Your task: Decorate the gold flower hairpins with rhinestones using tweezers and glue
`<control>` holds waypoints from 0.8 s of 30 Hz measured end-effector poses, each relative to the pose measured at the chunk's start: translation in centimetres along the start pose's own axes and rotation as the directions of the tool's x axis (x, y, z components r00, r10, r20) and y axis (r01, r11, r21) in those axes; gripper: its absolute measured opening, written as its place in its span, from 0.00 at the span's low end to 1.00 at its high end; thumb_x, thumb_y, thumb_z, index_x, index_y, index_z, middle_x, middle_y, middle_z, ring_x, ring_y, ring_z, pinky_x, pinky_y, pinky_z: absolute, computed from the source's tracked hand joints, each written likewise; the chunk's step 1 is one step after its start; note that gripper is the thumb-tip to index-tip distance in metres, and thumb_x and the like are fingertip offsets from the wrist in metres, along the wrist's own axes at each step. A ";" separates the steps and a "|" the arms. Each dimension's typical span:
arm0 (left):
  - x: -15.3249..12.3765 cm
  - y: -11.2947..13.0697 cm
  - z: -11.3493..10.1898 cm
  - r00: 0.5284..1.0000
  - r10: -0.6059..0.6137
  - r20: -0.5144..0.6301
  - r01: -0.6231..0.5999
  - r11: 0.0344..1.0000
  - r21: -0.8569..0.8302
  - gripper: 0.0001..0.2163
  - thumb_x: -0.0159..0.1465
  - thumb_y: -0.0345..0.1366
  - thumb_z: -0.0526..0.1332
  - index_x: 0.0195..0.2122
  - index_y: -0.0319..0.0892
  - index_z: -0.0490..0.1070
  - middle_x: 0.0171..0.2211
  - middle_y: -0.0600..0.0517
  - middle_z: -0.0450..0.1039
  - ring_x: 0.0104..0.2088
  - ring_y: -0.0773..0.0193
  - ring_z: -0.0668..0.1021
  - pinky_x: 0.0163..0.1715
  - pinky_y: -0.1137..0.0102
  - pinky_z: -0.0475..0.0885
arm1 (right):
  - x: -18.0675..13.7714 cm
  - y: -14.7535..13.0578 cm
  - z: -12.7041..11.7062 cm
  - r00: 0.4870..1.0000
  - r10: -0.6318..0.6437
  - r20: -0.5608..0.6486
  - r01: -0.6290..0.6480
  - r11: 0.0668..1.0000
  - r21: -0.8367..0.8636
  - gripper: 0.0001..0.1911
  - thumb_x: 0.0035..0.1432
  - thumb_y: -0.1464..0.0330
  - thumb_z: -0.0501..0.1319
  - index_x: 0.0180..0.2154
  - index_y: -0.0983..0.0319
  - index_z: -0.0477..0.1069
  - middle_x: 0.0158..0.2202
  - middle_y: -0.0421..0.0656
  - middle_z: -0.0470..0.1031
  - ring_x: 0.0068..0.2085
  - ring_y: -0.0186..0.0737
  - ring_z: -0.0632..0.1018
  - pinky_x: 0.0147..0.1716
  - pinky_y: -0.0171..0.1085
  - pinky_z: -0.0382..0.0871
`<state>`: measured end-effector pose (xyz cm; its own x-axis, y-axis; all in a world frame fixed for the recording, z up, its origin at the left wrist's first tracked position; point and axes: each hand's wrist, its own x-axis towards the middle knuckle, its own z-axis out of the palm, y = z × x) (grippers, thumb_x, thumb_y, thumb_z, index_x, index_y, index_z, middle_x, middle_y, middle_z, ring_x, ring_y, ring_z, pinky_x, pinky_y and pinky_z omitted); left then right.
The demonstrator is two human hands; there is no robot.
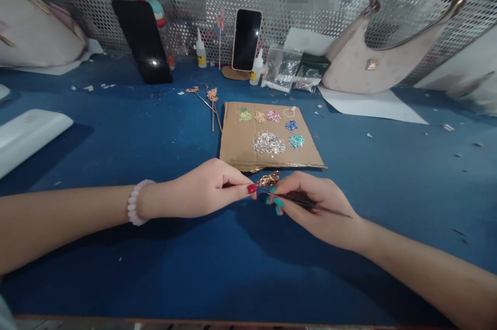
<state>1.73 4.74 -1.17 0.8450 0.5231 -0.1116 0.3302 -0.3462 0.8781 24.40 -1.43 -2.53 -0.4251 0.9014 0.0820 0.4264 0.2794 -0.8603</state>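
Observation:
My left hand [202,189] pinches a small rose-gold metal ornament [267,179] between thumb and fingers, just in front of a brown cardboard sheet [236,146]. My right hand [310,203] is closed round a thin dark tool like tweezers [310,204], its tip right at the ornament. On the cardboard lie small heaps of coloured rhinestones: silver [268,143], teal [296,140], blue [291,125], pink [273,116], orange [260,117] and green [245,114]. Both hands rest on the blue table [155,268].
Two rose-gold hairpins [212,100] lie left of the cardboard. At the back stand two glue bottles [201,50], a phone on a stand [247,39], a dark tablet [143,40], plastic bags [285,69] and a pale handbag [368,61]. A white case [27,133] sits at the left.

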 end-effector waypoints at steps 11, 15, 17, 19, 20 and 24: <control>0.0 0.0 0.1 0.999 0.010 -0.034 -0.009 1.000 0.017 0.16 0.67 0.40 0.52 0.23 0.38 0.63 0.20 0.58 0.47 0.20 0.73 0.52 0.18 0.76 0.48 | 0.3 -0.4 0.1 0.985 -0.166 -0.048 0.152 0.964 -0.216 0.05 0.58 0.75 0.57 0.34 0.60 0.70 0.28 0.36 0.73 0.26 0.27 0.72 0.24 0.27 0.64; 0.0 -0.1 0.1 0.999 0.008 -0.033 -0.007 1.000 0.018 0.16 0.67 0.41 0.52 0.24 0.38 0.66 0.20 0.58 0.47 0.20 0.73 0.52 0.18 0.76 0.49 | 0.1 -0.4 0.0 0.988 -0.153 -0.034 0.141 0.963 -0.232 0.05 0.60 0.73 0.56 0.34 0.60 0.70 0.28 0.36 0.74 0.28 0.27 0.74 0.26 0.26 0.65; 0.0 -0.2 0.1 0.999 0.009 -0.033 -0.008 1.000 0.023 0.16 0.67 0.41 0.52 0.26 0.38 0.68 0.19 0.58 0.48 0.21 0.73 0.53 0.18 0.76 0.49 | 0.0 -0.2 0.0 0.990 -0.133 -0.035 0.123 0.970 -0.209 0.05 0.61 0.73 0.56 0.34 0.59 0.70 0.29 0.36 0.74 0.30 0.28 0.75 0.27 0.27 0.66; -0.1 -0.2 0.1 1.000 -0.005 -0.029 0.006 1.000 0.025 0.16 0.67 0.42 0.52 0.27 0.38 0.70 0.19 0.58 0.49 0.21 0.73 0.53 0.18 0.76 0.49 | 0.0 0.1 0.1 0.994 -0.100 -0.049 0.090 0.981 -0.170 0.06 0.61 0.72 0.56 0.34 0.59 0.70 0.28 0.36 0.73 0.30 0.28 0.75 0.28 0.27 0.67; -0.1 -0.2 0.1 1.000 -0.013 -0.026 0.014 1.000 0.024 0.16 0.67 0.42 0.52 0.28 0.39 0.71 0.19 0.58 0.50 0.20 0.72 0.54 0.19 0.76 0.49 | -0.1 0.3 0.2 0.995 -0.078 -0.056 0.070 0.987 -0.142 0.06 0.61 0.72 0.56 0.34 0.58 0.71 0.28 0.36 0.73 0.29 0.28 0.75 0.28 0.28 0.67; 0.1 -0.1 0.0 0.999 -0.036 -0.022 0.036 0.999 0.020 0.16 0.66 0.43 0.52 0.31 0.39 0.73 0.19 0.58 0.50 0.21 0.72 0.53 0.18 0.76 0.49 | 0.0 0.6 0.3 0.997 -0.014 -0.070 0.013 1.000 -0.015 0.07 0.61 0.71 0.56 0.33 0.58 0.71 0.27 0.35 0.73 0.28 0.28 0.75 0.29 0.29 0.68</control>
<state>1.75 4.82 -1.31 0.8232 0.5522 -0.1325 0.3691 -0.3429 0.8638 24.43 -1.37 -3.22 -0.3743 0.9183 0.1293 0.4325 0.2962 -0.8516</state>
